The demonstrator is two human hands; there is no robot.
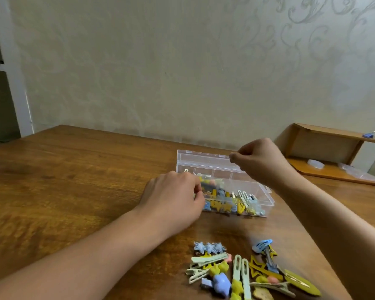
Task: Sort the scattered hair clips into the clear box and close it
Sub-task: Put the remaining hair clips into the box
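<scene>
The clear box stands on the wooden table with its lid raised at the back. Several yellow, blue and green hair clips lie inside it. My left hand rests against the box's left end, fingers curled at its rim; what they hold is hidden. My right hand is above the box's right rear corner and pinches the lid's top edge. A pile of loose hair clips lies on the table in front of the box, near me.
The wooden table meets a patterned wall behind. A tipped wooden shelf unit lies at the back right, with a small blue clip on top and clear plastic pieces inside it.
</scene>
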